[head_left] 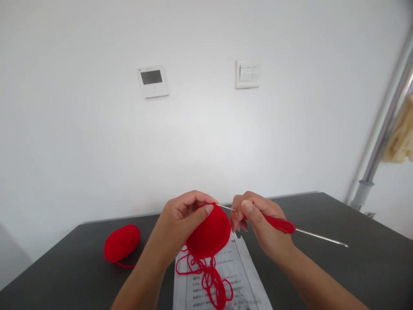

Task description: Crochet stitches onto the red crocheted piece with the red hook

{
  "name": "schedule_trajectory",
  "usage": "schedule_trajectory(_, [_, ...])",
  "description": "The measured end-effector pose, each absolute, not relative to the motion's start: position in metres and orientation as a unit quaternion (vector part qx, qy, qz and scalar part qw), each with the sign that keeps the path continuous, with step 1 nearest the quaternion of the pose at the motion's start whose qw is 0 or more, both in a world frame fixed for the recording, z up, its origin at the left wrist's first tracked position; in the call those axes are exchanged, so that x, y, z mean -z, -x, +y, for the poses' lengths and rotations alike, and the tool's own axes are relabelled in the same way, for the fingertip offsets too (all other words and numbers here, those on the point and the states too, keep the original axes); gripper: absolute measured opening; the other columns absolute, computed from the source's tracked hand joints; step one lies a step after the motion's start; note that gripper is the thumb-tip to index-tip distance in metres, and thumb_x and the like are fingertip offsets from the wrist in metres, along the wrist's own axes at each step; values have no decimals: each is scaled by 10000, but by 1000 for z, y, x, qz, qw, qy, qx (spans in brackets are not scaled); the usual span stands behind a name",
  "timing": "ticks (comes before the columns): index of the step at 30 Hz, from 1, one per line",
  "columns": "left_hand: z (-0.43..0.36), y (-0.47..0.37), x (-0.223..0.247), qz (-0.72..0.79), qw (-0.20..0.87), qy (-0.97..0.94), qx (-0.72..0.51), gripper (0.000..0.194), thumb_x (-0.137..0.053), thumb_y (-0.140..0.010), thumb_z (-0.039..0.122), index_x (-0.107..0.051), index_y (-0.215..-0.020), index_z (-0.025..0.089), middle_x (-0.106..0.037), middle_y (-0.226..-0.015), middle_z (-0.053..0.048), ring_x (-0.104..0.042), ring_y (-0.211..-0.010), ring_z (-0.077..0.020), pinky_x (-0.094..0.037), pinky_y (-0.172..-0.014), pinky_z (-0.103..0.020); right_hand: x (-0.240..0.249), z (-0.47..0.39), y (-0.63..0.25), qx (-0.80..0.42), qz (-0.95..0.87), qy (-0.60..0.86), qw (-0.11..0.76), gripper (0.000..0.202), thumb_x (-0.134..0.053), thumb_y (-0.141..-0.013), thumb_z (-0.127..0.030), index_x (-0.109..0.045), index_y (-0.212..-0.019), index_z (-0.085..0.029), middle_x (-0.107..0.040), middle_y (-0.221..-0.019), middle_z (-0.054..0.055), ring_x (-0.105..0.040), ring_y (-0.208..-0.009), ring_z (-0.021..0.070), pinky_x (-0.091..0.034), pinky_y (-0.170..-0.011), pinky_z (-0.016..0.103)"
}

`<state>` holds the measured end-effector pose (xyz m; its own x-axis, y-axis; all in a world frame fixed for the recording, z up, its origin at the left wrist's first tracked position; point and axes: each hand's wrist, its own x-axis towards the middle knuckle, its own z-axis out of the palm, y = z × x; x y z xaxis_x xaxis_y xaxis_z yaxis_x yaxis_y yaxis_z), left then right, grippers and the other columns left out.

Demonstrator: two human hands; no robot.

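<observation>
A round red crochet piece (209, 234) is pinched at its upper edge between the thumb and fingers of my left hand (185, 219). My right hand (258, 217) is closed around the red handle of a crochet hook (280, 224), which has a metal shaft at both ends. One metal end reaches left to the edge of the piece by my left thumb; the other points out to the right. Whether a loop sits on the hook tip is too small to tell. Loose red yarn (213, 280) hangs in tangled loops below the piece.
A red ball of yarn (121, 243) lies on the dark table (87, 267) at the left. Printed paper (245, 275) lies beneath the loose yarn. Behind the table is a white wall with a thermostat panel (153, 82) and a light switch (248, 74). A metal pole (380, 125) stands at the right.
</observation>
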<state>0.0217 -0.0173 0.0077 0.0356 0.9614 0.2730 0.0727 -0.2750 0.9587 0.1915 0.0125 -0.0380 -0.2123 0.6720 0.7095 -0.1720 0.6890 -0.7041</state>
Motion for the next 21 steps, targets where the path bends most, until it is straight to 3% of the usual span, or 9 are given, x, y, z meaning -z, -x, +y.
schedule_trajectory(9, [-13,-21,-7,435,454,-589,-507,47,-691,-732,216,-682,-747,173,-635,-636,30,-533,-578,-93,-382,-530,-188,31,14,-193,-138,-788,178,573,458,-393,-997,-395,-554,-625,-182,-552,-573,-14,-532,-513,90,-393,-502,213])
schedule_trajectory(21, [-5,-12,-5,384,546,-607,-432,121,-748,-674,174,-658,-748,141,-663,-663,30,-543,-577,-70,-389,-548,-179,37,15,-194,-153,-765,161,604,394,-427,-993,-396,-573,-687,-195,-546,-643,-10,-517,-571,105,-383,-529,232])
